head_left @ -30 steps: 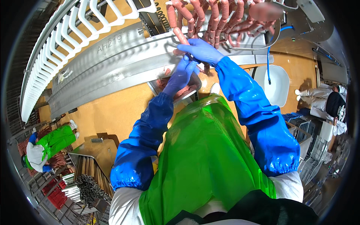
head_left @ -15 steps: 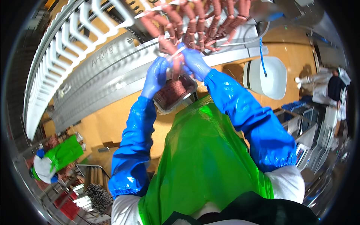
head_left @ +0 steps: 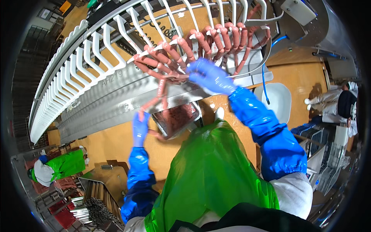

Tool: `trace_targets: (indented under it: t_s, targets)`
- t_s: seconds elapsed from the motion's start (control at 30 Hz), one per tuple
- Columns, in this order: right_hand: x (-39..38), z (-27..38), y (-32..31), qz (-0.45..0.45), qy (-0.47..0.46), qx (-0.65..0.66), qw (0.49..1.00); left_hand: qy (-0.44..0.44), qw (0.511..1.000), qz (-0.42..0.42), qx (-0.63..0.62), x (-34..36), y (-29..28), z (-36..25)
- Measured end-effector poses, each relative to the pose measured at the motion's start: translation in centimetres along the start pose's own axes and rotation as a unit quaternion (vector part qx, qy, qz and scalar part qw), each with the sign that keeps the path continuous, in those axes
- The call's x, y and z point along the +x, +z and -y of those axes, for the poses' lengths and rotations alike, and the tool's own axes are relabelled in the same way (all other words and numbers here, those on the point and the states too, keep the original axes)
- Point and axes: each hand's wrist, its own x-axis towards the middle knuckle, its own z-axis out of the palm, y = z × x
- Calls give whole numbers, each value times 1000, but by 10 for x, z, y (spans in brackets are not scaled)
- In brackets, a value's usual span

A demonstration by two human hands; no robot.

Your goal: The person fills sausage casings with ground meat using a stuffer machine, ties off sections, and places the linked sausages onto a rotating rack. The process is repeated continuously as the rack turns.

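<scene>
My left hand (head_left: 140, 129), in a blue glove, is closed on the end of a pink sausage string (head_left: 161, 91), low at the left of the metal rail (head_left: 127, 106). The string runs up to linked sausages (head_left: 203, 42) draped over white hooks (head_left: 99, 50) on a curved rack. My right hand (head_left: 208, 77), also gloved in blue, is just below those hanging links; its fingers are blurred against them, and I cannot make out whether they grip anything. A tray of minced meat (head_left: 181, 118) sits under the rail, between my hands.
A white tub (head_left: 279, 104) with a blue hose (head_left: 265, 91) stands at the right. A person in white (head_left: 324, 102) is at the far right, another in a green apron (head_left: 67, 164) at the lower left, near a cart of metal rods (head_left: 98, 203).
My left hand has moved down and left with a sausage string stretched from it. My right hand has moved up toward the hanging links. More of the rack now shows along the top.
</scene>
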Motion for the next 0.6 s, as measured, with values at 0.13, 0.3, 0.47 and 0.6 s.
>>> trace_targets:
  t_s: [0.13,0.3,0.47,0.6]
  targets:
    - [94,11,-154,-219,-24,-270,937,116,973,-185,78,48,-81,-88]
    - [163,-9,-223,-126,-146,-521,832,159,939,-255,167,104,-99,-175]
    - [185,-32,-224,-115,-140,-515,838,152,915,-279,250,118,-50,-172]
    - [160,-33,-241,-239,-146,-298,913,298,793,-444,291,111,-9,-150]
